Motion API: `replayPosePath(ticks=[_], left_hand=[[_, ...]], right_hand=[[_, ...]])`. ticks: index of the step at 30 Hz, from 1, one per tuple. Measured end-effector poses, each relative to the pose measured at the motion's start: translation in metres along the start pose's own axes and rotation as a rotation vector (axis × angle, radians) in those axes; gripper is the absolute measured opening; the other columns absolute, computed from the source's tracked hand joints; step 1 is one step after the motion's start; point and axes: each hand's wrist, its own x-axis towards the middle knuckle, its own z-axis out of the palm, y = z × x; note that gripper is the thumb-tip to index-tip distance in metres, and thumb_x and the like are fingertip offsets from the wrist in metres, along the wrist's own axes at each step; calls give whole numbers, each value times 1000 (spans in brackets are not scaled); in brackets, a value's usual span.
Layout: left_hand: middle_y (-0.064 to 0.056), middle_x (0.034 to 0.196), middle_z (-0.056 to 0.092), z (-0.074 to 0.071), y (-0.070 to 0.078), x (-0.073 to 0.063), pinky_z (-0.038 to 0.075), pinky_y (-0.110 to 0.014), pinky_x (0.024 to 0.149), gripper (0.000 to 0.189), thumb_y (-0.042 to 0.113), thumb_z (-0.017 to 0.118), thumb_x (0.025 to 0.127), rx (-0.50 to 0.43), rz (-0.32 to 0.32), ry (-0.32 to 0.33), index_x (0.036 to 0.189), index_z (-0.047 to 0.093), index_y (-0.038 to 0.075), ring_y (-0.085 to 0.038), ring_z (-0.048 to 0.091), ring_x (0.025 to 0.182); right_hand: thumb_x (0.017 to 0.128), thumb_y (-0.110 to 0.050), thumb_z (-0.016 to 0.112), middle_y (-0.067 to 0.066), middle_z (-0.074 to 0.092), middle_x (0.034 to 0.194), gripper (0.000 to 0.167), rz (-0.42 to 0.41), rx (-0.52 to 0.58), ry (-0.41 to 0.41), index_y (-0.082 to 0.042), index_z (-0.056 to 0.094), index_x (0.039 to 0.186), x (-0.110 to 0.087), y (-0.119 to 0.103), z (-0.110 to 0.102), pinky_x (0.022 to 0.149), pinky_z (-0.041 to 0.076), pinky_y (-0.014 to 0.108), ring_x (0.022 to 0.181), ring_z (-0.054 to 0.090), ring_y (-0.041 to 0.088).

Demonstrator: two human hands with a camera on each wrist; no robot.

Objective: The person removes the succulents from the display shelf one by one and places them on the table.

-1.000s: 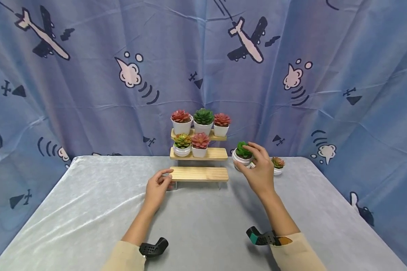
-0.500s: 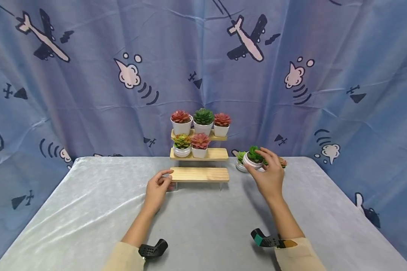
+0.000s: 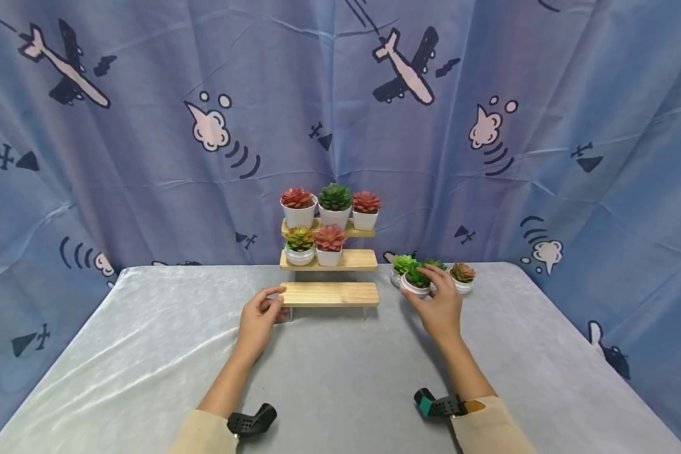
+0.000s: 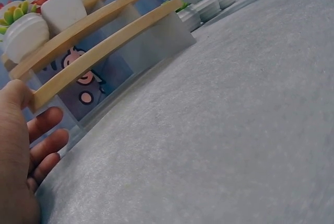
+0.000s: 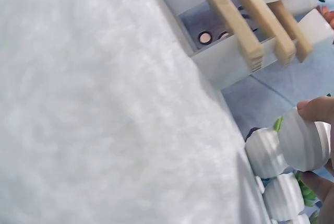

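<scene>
Pale cloth [image 3: 340, 378] below; potted succulent [image 3: 414, 287] pinched inside right grip [image 3: 441, 308]; left grip [image 3: 257, 320] holds shelf [image 3: 330, 294].

Left hand [image 4: 14, 145], right hand [image 5: 321, 110] cut off (wrist-view side edges).

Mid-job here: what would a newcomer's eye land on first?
The three-step wooden stand towards the far side of the table, five potted succulents on its upper two steps. The left hand grips the left end of the bare lowest step; to the right, the right hand holds a green succulent beside other pots. Behind hangs a blue curtain.
</scene>
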Motion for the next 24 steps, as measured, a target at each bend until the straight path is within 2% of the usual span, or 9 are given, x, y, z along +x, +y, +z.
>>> replayPosePath(ticks=[4,11,17,24], left_hand=[[-13,82,73,-1,-1,0,59,-22,67,24,11,60,100,-4,-1,6,121,70,5,-8,67,71],[-18,86,73,0,-1,1,58,-20,67,25,10,60,100,-6,-6,-3,122,69,4,-11,68,72],[-16,87,74,-1,-1,1,59,-22,67,25,12,60,100,7,-11,0,123,69,6,-15,69,73],[-22,89,74,-1,-1,0,58,-21,68,26,12,60,101,-4,-4,-8,123,69,4,-13,69,74]], right_hand=[[71,-2,89,21,61,134,50,22,0,-21,1,70,118,-4,5,4,87,58,59,128,56,39],[72,-1,87,21,59,136,51,59,-31,-50,1,69,120,-9,9,7,90,56,60,128,55,39],[71,-2,89,21,62,131,52,52,-74,-38,1,70,119,-12,14,10,82,59,50,123,58,38],[75,-3,88,21,56,139,55,161,4,-76,1,66,125,-13,21,11,98,55,54,131,54,37]])
